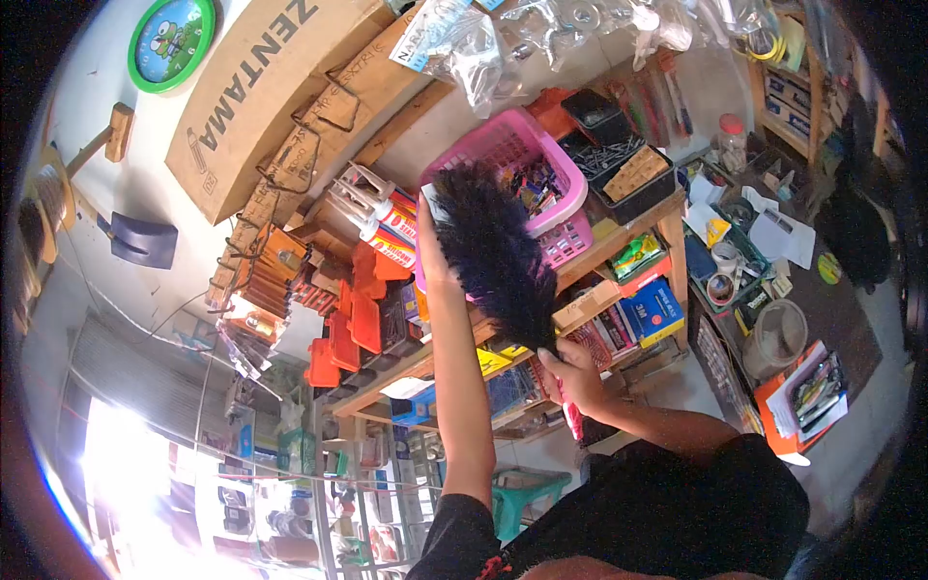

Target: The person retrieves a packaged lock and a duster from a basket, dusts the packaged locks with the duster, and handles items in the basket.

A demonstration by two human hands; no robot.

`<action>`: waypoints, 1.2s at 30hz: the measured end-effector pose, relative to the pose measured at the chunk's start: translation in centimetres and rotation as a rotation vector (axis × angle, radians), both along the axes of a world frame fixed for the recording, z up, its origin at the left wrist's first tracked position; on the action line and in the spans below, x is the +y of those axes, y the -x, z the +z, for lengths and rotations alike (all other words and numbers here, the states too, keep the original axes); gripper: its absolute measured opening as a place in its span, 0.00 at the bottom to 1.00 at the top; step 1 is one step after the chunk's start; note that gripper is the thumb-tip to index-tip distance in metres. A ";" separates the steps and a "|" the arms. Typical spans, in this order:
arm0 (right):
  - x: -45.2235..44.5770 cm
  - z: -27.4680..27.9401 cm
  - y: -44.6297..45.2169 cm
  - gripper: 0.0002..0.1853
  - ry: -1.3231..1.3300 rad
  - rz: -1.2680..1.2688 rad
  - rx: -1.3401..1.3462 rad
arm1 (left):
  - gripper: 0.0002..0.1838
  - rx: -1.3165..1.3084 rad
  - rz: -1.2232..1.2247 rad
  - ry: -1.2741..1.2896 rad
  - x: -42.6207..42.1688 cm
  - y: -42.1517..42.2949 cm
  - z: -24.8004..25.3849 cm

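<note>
A black feather duster (493, 251) with a red handle is in my right hand (572, 372), whose fingers are closed around the handle just below the feathers. The feathers lie in front of a pink plastic basket (570, 174) holding small packaged items. My left hand (427, 232) is raised at the basket's left side, beside the feathers. Its fingers are mostly hidden, and whether it grips the basket or a whitish piece there I cannot tell. White-and-red sealant tubes (391, 227) stand just left of this hand.
Orange bins (362, 319) line the wooden shelf at left. Black trays (633, 184) of nails and screws sit right of the basket. Boxes (648, 309) fill the lower shelf. A cluttered desk (831, 319) stands at right, with a clear tub (776, 336). Plastic packets (551, 39) hang above.
</note>
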State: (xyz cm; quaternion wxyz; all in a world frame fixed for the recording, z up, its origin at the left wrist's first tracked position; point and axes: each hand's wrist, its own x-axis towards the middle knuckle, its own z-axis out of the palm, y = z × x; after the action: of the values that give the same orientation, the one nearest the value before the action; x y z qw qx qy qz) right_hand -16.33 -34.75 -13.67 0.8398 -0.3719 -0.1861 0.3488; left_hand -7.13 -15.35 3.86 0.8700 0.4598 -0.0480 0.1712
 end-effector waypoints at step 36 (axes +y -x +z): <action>-7.8 -0.7 1.3 0.10 0.121 -0.359 0.053 | 0.18 0.038 -0.100 0.031 2.2 -0.8 -1.3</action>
State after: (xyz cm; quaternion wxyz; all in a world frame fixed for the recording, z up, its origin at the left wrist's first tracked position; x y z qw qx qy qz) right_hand -17.62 -42.60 -14.42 0.8694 -0.4395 -0.0732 0.2136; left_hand -6.28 -13.11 2.54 0.8852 0.4465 -0.0519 0.1196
